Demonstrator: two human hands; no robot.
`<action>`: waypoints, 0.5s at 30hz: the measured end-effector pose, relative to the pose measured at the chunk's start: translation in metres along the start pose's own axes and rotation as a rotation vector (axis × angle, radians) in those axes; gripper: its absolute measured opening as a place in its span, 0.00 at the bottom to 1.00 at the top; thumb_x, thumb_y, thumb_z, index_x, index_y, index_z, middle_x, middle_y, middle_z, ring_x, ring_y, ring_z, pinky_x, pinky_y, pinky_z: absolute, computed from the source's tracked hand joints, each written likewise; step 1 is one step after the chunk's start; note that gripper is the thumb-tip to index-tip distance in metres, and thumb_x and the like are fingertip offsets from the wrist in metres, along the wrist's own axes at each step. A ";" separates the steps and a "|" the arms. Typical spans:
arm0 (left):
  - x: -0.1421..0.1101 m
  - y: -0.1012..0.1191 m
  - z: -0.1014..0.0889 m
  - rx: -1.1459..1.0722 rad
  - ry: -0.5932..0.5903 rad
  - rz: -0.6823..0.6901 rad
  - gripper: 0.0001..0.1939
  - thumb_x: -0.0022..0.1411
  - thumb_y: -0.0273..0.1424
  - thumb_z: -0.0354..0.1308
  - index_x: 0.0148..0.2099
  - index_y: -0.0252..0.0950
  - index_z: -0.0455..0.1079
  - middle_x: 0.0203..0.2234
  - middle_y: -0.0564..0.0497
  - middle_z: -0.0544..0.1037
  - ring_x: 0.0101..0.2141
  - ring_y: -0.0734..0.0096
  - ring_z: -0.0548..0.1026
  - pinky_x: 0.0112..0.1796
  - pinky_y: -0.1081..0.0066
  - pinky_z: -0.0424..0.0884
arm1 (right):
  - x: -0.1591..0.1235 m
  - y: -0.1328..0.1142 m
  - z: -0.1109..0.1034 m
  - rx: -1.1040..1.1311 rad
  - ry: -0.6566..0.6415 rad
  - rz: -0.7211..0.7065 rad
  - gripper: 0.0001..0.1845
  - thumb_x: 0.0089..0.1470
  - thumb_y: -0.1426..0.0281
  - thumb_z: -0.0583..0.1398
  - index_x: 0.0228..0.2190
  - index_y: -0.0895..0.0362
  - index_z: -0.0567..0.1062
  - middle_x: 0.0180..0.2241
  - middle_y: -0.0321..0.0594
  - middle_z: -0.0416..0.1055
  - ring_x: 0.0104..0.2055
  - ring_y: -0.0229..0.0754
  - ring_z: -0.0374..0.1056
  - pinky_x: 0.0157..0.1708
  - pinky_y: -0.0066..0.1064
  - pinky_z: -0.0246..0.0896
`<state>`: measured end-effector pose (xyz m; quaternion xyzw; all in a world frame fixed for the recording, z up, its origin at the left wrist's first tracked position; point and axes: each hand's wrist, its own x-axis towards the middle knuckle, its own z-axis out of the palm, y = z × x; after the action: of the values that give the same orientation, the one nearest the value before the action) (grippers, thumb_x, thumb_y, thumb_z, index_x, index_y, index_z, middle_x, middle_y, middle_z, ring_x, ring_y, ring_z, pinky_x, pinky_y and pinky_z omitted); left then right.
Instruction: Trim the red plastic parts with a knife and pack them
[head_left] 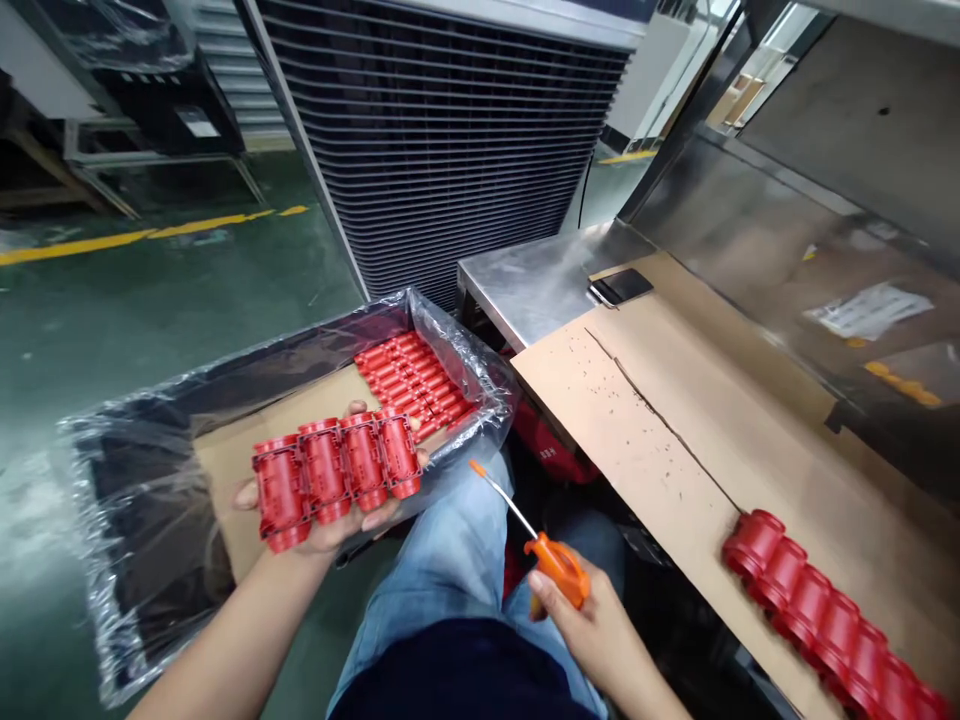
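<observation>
My left hand (pixel 330 520) is closed under a row of several joined red plastic cylinder parts (pixel 336 468), holding them flat over a plastic-lined box (pixel 135 470). More red parts (pixel 416 380) lie stacked in the box's far corner on a cardboard sheet (pixel 225 460). My right hand (pixel 592 620) grips an orange-handled tool (pixel 555 565) with a thin metal shaft pointing up and left, above my knees in blue jeans (pixel 450 560). Another row of red parts (pixel 825 620) lies on the cardboard-covered bench (pixel 675 420) to the right.
A black phone (pixel 621 287) lies on the bench's far end beside bare steel (pixel 525 280). A large louvred fan unit (pixel 442 130) stands ahead. Green floor with yellow lines (pixel 142 235) spreads left. A steel machine panel (pixel 810 210) rises behind the bench.
</observation>
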<state>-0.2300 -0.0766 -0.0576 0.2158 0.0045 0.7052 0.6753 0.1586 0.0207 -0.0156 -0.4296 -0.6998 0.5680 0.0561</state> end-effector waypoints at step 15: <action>0.016 -0.014 0.015 0.044 0.092 -0.069 0.50 0.56 0.61 0.76 0.75 0.45 0.76 0.74 0.32 0.79 0.62 0.26 0.85 0.37 0.56 0.83 | -0.012 0.034 0.028 0.095 0.001 0.091 0.36 0.71 0.34 0.61 0.43 0.55 0.82 0.28 0.42 0.83 0.31 0.48 0.79 0.36 0.34 0.71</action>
<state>-0.2125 -0.0645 -0.0436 0.1976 0.0584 0.6905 0.6934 0.1681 -0.0086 -0.0493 -0.4579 -0.6520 0.6022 0.0508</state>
